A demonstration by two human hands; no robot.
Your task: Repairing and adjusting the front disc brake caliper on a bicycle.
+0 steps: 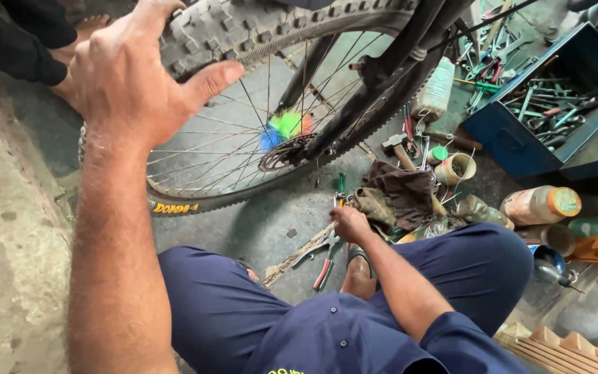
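Observation:
My left hand (136, 79) grips the knobby tyre (243, 28) of a bicycle wheel (202, 156) from above, thumb pressed on the sidewall. The wheel has thin spokes and a bright green, blue and orange brush at its hub (284, 128). My right hand (349, 223) reaches down to the concrete floor, its fingers closed around the lower end of a green-handled tool (340, 185). I am squatting in dark blue clothes, knees on either side of that arm.
Red-handled pliers (324, 266) lie by my foot. A brown rag (397, 194), a hammer (397, 147), a small tub (457, 167) and an orange-lidded jar (545, 204) crowd the right. A blue toolbox (555, 118) holds several wrenches. Another person's foot (81, 34) is top left.

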